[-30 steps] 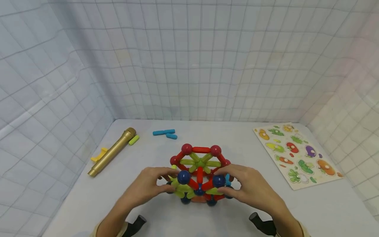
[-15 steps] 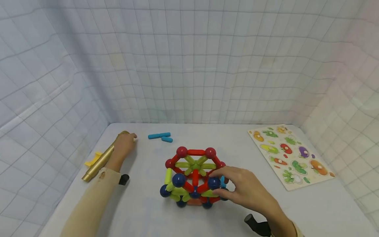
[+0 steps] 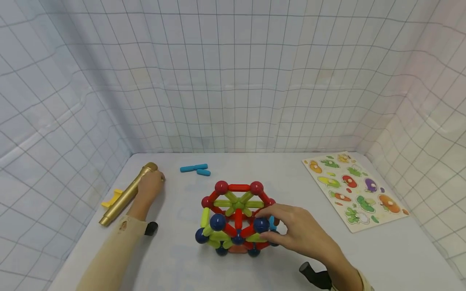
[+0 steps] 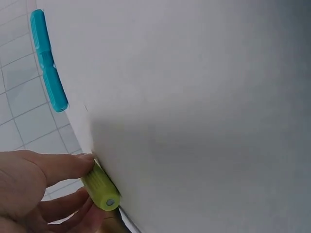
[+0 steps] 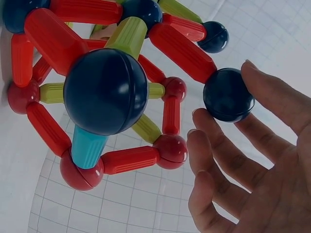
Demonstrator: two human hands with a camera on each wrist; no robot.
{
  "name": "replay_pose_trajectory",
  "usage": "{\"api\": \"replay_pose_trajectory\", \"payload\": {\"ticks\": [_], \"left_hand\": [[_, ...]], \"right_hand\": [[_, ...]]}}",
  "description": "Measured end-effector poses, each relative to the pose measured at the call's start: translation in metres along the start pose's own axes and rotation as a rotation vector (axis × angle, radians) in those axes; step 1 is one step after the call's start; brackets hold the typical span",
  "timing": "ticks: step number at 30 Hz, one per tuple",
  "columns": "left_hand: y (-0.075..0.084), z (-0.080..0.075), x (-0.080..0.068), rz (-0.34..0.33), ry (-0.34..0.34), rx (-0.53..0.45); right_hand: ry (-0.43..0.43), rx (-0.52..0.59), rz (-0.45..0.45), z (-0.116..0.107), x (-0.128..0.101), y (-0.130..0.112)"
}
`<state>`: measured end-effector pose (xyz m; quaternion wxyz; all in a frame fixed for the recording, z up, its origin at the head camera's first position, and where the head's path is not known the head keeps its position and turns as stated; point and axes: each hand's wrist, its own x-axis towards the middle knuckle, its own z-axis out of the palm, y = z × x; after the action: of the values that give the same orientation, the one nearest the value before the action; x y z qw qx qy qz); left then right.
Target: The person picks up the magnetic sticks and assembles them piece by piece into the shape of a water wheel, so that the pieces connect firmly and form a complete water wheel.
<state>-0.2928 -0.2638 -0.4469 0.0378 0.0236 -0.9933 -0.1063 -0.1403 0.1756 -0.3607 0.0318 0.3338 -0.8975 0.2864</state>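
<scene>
My left hand (image 3: 150, 186) is at the far left of the table beside a gold microphone-shaped stick (image 3: 121, 202). Between thumb and fingers it pinches a lime-green magnetic rod (image 4: 101, 189), whose metal end shows in the left wrist view. A built frame of magnetic rods and balls (image 3: 238, 218) stands mid-table, with red and blue balls joined by red, green and light-blue rods. My right hand (image 3: 300, 230) holds a dark blue ball (image 5: 228, 94) at the frame's near right corner, thumb on one side and fingers on the other.
Several light-blue rods (image 3: 193, 167) lie behind the frame, towards the back wall. A yellow piece (image 3: 112, 198) lies by the gold stick. At the right is a vegetable puzzle board (image 3: 389, 217). Grid-patterned cloth walls (image 3: 225, 105) enclose the table's back and sides.
My left hand has left the frame and reached far left to the green rod, which it now pinches. The right hand has stayed on the blue ball. The head view has shifted slightly.
</scene>
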Motion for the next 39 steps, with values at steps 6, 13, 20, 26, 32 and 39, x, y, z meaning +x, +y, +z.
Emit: {"api": "replay_pose_trajectory", "payload": {"ticks": [6, 13, 20, 26, 32, 39], "left_hand": [[0.014, -0.013, -0.009, 0.008, 0.002, -0.100], [0.050, -0.057, -0.043, 0.100, 0.055, -0.308], [0.093, -0.090, -0.104, 0.245, 0.105, -0.555], [0.148, -0.079, -0.142, 0.577, 0.213, -0.598], [0.178, -0.062, -0.154, 0.701, 0.191, -0.535], [0.186, -0.051, -0.152, 0.702, 0.179, -0.551]], "right_hand": [[-0.013, 0.010, 0.024, -0.001, 0.000, 0.000], [-0.008, 0.024, 0.047, -0.002, -0.002, 0.001], [-0.006, 0.024, 0.056, -0.001, -0.003, 0.000], [-0.004, 0.016, 0.056, 0.000, -0.004, 0.000], [0.014, 0.012, 0.017, 0.000, -0.001, 0.000], [0.019, 0.004, 0.019, 0.000, 0.001, 0.000]]}}
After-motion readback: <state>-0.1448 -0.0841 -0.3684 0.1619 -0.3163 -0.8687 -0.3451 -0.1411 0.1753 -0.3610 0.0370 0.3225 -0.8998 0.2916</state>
